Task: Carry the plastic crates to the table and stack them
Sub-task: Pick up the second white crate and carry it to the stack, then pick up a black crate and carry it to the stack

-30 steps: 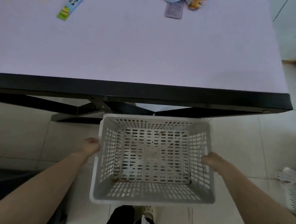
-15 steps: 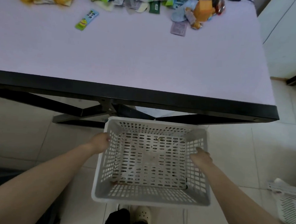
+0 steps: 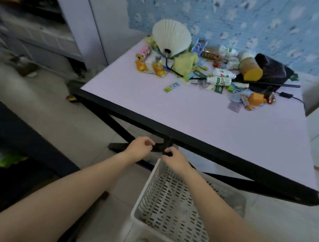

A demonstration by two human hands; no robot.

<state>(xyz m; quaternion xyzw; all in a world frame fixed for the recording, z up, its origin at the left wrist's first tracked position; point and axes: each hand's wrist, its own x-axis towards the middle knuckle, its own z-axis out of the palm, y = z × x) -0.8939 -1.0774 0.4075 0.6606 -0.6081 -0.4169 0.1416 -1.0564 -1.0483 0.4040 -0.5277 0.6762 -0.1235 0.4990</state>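
Note:
A white perforated plastic crate (image 3: 160,204) sits low in front of me, below the near edge of the table (image 3: 219,124) and over the tiled floor. My left hand (image 3: 140,147) hovers beyond the crate's far corner with loosely curled fingers and holds nothing. My right hand (image 3: 174,158) is just above that far corner, fingers curled. Its forearm crosses over the crate, and I cannot tell whether the hand grips the rim. The two hands are close together in front of the table's black frame.
The far half of the lilac tabletop carries a pile of snack packets, a white folding fan (image 3: 171,36), drink bottles (image 3: 220,80) and a black bag (image 3: 272,69). Black cross legs (image 3: 117,126) run under the table. Dark furniture (image 3: 15,131) stands at my left.
My view has swung left and up, so the table's far clutter shows. Both hands have left the crate's sides and come together above its far corner.

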